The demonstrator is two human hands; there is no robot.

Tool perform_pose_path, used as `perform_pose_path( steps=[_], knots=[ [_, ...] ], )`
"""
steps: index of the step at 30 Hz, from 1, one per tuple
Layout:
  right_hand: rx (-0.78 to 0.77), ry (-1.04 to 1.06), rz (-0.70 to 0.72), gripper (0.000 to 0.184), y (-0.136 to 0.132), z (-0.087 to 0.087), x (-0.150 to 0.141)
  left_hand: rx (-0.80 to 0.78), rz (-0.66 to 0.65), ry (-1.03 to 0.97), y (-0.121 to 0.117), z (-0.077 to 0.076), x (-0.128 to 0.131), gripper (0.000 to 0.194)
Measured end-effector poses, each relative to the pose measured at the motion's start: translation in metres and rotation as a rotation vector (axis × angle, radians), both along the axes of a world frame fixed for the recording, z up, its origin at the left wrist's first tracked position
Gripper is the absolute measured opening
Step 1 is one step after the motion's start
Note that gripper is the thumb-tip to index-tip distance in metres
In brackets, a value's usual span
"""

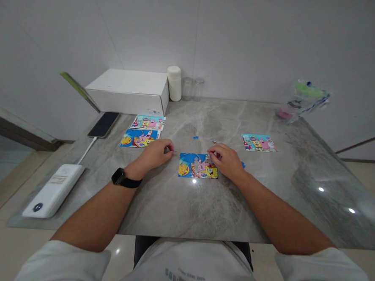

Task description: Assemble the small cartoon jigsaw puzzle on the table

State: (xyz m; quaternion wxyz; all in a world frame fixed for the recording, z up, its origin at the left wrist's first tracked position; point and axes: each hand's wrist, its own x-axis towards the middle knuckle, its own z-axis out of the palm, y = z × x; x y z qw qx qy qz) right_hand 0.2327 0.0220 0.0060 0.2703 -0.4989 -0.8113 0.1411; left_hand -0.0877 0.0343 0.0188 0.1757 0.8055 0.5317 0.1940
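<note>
A partly assembled jigsaw puzzle [192, 171] lies flat on the table in front of me, a cartoon scene in blue, yellow and pink with grey gaps in its middle and upper part. My right hand [227, 160] is closed at its upper right corner, thumb and finger pinching a puzzle piece there. Left of the puzzle, my left hand [157, 154] is closed in a pinch, a thin small piece at its fingertips seen edge-on. Loose pieces lie beyond: a blue puzzle piece [195, 137] and another puzzle piece [214, 142]. A blue piece [243, 164] shows partly behind my right hand.
Two picture cards, a blue card [132, 138] and a lighter card [149, 122], lie at left. Another puzzle picture [259, 143] lies right. Around stand a white box [127, 90], white bottle [174, 83], glasses [197, 89], plastic bag [304, 101], phone [103, 124] and power bank [54, 190].
</note>
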Motion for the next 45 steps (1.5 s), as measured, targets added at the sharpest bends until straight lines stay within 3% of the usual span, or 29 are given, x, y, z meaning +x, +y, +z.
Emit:
perform_pose_path(
  steps=[4,8,16,25,30,34,38,45],
  knots=[
    [-0.011,0.053,0.029,0.022,-0.005,0.005,-0.007,-0.101,-0.072,-0.282,-0.016,0.009,0.020,0.014],
    [-0.076,0.138,0.071,0.022,-0.014,0.012,-0.018,-0.196,-0.115,-0.421,-0.029,0.012,0.040,0.017],
    [-0.323,0.327,0.143,0.016,-0.026,0.014,-0.034,-0.274,-0.113,-0.475,-0.035,0.009,0.053,0.020],
    [-0.440,0.400,0.163,0.020,-0.026,0.011,-0.038,-0.269,-0.078,-0.576,-0.040,0.004,0.062,0.019],
    [-0.425,0.278,0.179,0.015,-0.026,0.009,-0.035,-0.124,-0.051,-0.419,-0.040,0.005,0.057,0.017],
    [-0.345,0.150,0.180,0.010,-0.026,0.008,-0.033,0.071,-0.216,-0.139,-0.040,0.011,0.047,0.009],
    [-0.242,0.106,0.161,0.011,-0.028,0.011,-0.034,0.093,-0.375,0.037,-0.041,0.015,0.042,0.010],
    [-0.376,0.120,0.169,0.010,-0.029,0.010,-0.036,0.100,-0.461,0.108,-0.042,0.013,0.044,0.009]
  ],
)
